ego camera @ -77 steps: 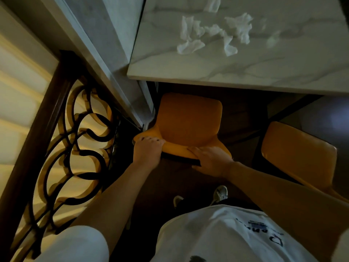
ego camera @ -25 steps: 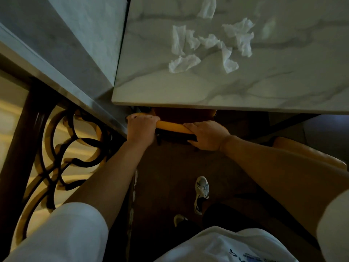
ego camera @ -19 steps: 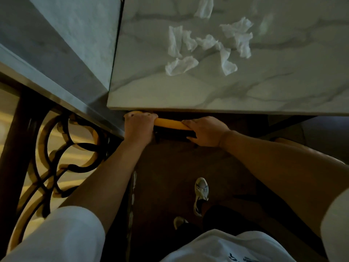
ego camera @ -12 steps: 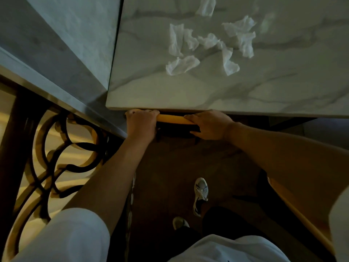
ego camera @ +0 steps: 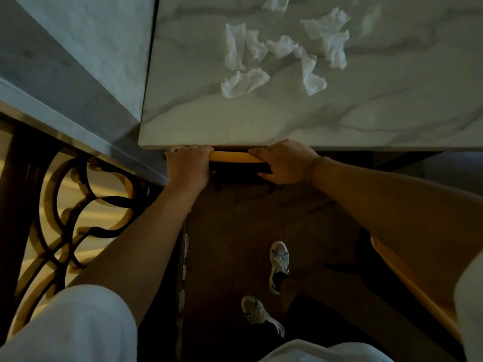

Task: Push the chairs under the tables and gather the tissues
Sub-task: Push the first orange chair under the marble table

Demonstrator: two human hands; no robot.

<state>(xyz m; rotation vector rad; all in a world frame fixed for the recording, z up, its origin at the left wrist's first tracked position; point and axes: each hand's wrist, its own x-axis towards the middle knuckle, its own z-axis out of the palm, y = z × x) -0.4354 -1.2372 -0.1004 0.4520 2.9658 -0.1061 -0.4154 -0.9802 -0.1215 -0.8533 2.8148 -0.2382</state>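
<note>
Orange chair point(ego camera: 230, 155): tucked under worktop point(ego camera: 261, 121) near edge, left hand point(ego camera: 188, 165) and right hand point(ego camera: 283, 163) gripping its backrest. Second orange chair point(ego camera: 407, 288): not tucked. Crumpled tissues point(ego camera: 282, 53): ungathered mid-worktop.

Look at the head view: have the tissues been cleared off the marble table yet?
No, several crumpled tissues lie loose on the marble table, while both hands grip the chair back.

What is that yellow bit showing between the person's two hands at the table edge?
In the head view, the orange chair's backrest top spans between the left hand and right hand.
</note>
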